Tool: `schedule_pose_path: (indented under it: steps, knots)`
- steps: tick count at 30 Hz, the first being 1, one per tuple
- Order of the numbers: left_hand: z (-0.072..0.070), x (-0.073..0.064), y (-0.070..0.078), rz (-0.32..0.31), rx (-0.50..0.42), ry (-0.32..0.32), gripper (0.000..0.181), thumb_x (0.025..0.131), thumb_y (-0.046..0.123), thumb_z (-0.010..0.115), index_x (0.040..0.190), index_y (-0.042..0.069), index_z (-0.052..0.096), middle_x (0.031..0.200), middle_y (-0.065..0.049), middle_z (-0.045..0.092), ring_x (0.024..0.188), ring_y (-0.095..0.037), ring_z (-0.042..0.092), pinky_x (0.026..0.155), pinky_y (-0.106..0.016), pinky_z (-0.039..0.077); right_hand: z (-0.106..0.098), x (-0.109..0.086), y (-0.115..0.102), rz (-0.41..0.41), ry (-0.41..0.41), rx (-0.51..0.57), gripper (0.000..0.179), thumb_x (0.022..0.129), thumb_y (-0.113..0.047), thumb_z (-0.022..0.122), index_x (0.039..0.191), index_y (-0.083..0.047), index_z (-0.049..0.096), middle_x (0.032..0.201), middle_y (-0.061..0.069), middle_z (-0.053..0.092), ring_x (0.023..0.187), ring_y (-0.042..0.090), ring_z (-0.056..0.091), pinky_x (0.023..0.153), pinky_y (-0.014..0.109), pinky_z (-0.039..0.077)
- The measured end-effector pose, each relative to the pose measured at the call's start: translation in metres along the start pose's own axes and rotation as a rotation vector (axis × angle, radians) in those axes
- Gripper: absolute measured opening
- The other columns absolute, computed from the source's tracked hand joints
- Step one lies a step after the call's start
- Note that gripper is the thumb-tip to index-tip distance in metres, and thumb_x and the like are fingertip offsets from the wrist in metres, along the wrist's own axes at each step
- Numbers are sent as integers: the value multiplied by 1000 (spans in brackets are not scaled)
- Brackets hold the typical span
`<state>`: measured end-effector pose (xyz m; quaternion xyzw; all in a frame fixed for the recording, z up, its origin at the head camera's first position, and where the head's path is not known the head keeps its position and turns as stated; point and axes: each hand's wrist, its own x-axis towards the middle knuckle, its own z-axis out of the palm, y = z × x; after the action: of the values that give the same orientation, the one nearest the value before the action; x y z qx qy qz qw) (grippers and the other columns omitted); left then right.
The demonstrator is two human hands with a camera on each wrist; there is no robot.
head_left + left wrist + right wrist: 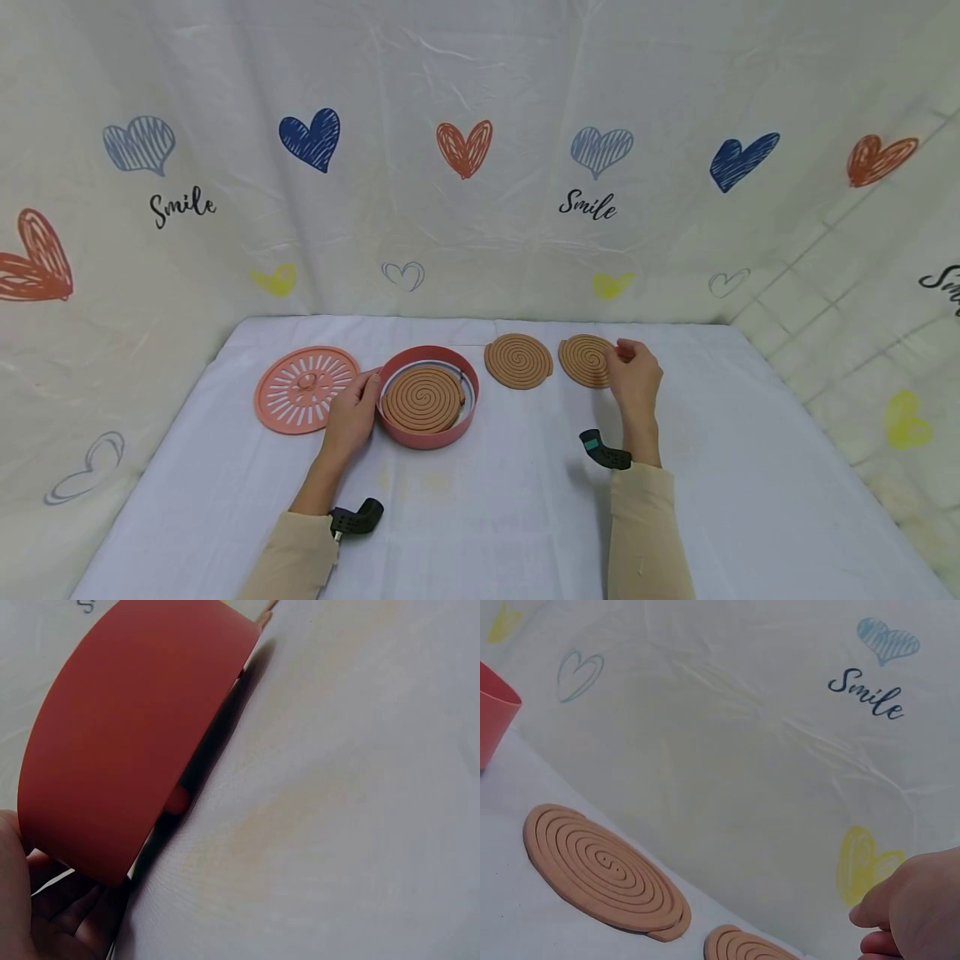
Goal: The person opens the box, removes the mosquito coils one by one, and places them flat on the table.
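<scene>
My left hand [354, 412] grips the left side of a round red mosquito coil holder [427, 441], thumb on its wall and fingers lower down. A brown mosquito coil [423, 400] lies inside the holder. In the left wrist view the red wall [135, 727] fills the upper left, with a small red foot [178, 800] under it. My right hand [636, 379] is at the right edge of the rightmost coil [583, 361], fingers loosely bent and overlapping it in the head view. In the right wrist view, nothing shows between those fingers.
Another coil [518, 362] lies flat between the holder and the rightmost coil. A slotted orange-red lid [307, 383] with a central knob lies left of the holder, partly behind my left hand. The white-clothed table [510, 508] ends at a printed backdrop [525, 233].
</scene>
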<state>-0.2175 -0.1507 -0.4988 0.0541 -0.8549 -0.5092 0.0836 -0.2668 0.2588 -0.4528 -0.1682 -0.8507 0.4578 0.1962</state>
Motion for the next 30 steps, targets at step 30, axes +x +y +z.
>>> schedule_pose_path:
  steps: [30]
  knots:
    - [0,0,-1,14,-2,-3,51,106,47,41,136,11,61,136,-12,64,135,-28,55,113,-51,43,-3,-6,-23,-70,9,-6,40,101,-25,55,130,2,61,118,22,66,108,34,62,94,45,54]
